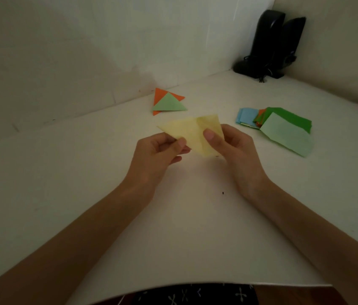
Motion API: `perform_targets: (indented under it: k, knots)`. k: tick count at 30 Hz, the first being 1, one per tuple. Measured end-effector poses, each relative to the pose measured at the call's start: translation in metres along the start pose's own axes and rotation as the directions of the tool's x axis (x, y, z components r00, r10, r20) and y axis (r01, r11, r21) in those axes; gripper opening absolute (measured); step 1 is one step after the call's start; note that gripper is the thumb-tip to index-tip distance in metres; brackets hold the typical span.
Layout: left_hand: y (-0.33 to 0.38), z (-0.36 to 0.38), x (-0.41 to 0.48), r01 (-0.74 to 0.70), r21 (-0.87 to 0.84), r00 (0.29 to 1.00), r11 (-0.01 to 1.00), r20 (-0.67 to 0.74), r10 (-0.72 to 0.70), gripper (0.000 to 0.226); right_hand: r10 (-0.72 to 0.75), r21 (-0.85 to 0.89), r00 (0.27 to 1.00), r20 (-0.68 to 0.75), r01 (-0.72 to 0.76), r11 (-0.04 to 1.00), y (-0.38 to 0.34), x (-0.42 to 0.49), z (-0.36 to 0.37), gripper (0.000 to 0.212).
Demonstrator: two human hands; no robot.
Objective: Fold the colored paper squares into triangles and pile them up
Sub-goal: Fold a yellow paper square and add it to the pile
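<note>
- Yellow paper (pixel 192 134) is up off the white table (pixel 107 183), held between your 2 hands just in front of the finished pile (pixel 168 102). It looks part-folded, with a flap line near its middle.
- Your left hand (pixel 158 154) pinches the sheet's near-left edge, thumb on top and fingers curled under. Your right hand (pixel 237 148) pinches the right side the same way, thumb flat on the paper.
- Bring 1 corner exactly onto the opposite corner before you press anything (a corner that misses gives a lopsided triangle).
- You would probably find it easier to lay the sheet on the table first, since thin paper held in the air is likely to bow and let its edges slide.
- Pin the matched corners with 1 thumb. Run the other thumb along the fold from the middle outward so the crease sets sharp.
- In the pile near the wall, a light green triangle (pixel 169 104) lies on an orange triangle (pixel 158 96). Set yours flat on top with the edges roughly matched.
- Unfolded squares (pixel 283 133) lie to your right, blue, orange and green overlapping. Leave them until this one is piled.
</note>
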State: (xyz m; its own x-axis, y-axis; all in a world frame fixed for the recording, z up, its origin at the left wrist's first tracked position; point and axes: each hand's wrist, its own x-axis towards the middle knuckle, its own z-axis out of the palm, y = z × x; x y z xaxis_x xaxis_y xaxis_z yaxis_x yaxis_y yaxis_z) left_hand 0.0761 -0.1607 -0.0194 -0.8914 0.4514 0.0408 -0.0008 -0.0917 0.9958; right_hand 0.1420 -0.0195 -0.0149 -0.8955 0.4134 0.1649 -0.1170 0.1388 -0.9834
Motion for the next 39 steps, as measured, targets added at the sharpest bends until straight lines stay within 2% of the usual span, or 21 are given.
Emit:
perform_targets:
  k: [3,6,8,9,10,12,14,16,17,20,22,23,25,26,28,31,35,38,39]
  knots:
    - [0.001,0.002,-0.003,-0.037,0.073,0.996,0.997,0.08,0.031,0.01,0.103,0.151,0.995,0.01,-0.104,0.983,0.002,0.003,-0.001,0.015]
    - [0.002,0.005,-0.004,-0.02,0.046,0.997,0.999,0.082,0.016,0.009,0.128,0.189,0.991,0.038,-0.133,0.973,0.005,0.004,0.0,0.013]
    - [0.003,0.004,-0.002,0.008,-0.003,1.0,1.0,0.01,-0.008,0.01,0.052,0.137,0.997,0.051,-0.058,0.989,0.006,0.005,-0.002,0.007]
    - [0.004,0.002,0.0,0.019,-0.013,0.999,1.0,-0.032,-0.019,0.011,-0.029,0.049,0.998,0.05,0.026,0.998,0.005,0.005,-0.005,0.009]
    - [0.004,0.0,0.002,0.03,-0.013,0.997,0.999,-0.068,-0.031,0.011,-0.126,-0.069,0.99,0.062,0.131,0.989,0.005,0.006,-0.01,0.02]
    - [0.004,-0.005,0.005,0.056,0.013,0.992,0.998,-0.111,-0.054,0.01,-0.289,-0.303,0.941,0.178,0.332,0.893,0.006,0.006,-0.021,0.046]
    - [0.002,-0.01,0.008,0.078,0.067,0.99,0.995,-0.121,-0.069,0.009,-0.37,-0.506,0.866,0.336,0.497,0.705,0.011,0.005,-0.025,0.058]
    - [-0.001,-0.012,0.009,0.069,0.149,0.991,0.986,-0.12,-0.051,0.01,-0.424,-0.608,0.793,0.437,0.608,0.51,0.016,0.005,-0.023,0.045]
    - [-0.002,-0.012,0.009,0.053,0.186,0.993,0.981,-0.113,-0.032,0.01,-0.449,-0.629,0.768,0.456,0.635,0.448,0.017,0.005,-0.022,0.034]
    - [-0.005,-0.011,0.01,0.014,0.256,0.996,0.967,-0.086,0.008,0.012,-0.512,-0.642,0.71,0.483,0.685,0.344,0.016,0.007,-0.023,0.027]
    - [-0.006,-0.009,0.011,0.0,0.282,0.997,0.959,-0.073,0.022,0.002,-0.545,-0.635,0.664,0.512,0.72,0.281,0.017,0.009,-0.026,0.022]
    - [-0.007,-0.009,0.012,-0.024,0.35,0.995,0.937,-0.079,0.055,0.008,-0.551,-0.64,0.649,0.524,0.727,0.249,0.019,0.009,-0.027,0.02]
    - [-0.011,-0.014,0.012,-0.142,0.595,0.977,0.791,-0.044,0.208,0.025,-0.544,-0.655,0.643,0.539,0.726,0.208,0.022,0.011,-0.028,0.019]
    - [-0.013,-0.017,0.011,-0.249,0.686,0.951,0.684,0.038,0.308,0.027,-0.533,-0.658,0.646,0.546,0.724,0.204,0.022,0.011,-0.029,0.019]
    - [-0.016,-0.022,0.01,-0.446,0.734,0.884,0.512,0.272,0.381,0.033,-0.498,-0.654,0.647,0.577,0.732,0.194,0.022,0.012,-0.032,0.02]
    - [-0.023,-0.027,0.013,-0.61,0.686,0.792,0.397,0.504,0.346,0.045,-0.382,-0.656,0.681,0.625,0.723,0.217,0.024,0.011,-0.032,0.026]
    - [-0.022,-0.036,0.019,-0.675,0.606,0.736,0.422,0.593,0.326,0.05,-0.302,-0.665,0.781,0.547,0.624,0.41,0.025,0.01,-0.026,0.031]
    - [-0.02,-0.042,0.021,-0.67,0.56,0.735,0.487,0.59,0.333,0.047,-0.123,-0.672,0.927,0.354,0.344,0.655,0.02,0.012,-0.018,0.019]
    - [-0.019,-0.043,0.021,-0.664,0.548,0.738,0.51,0.591,0.326,0.046,-0.064,-0.678,0.95,0.306,0.265,0.686,0.02,0.012,-0.016,0.019]
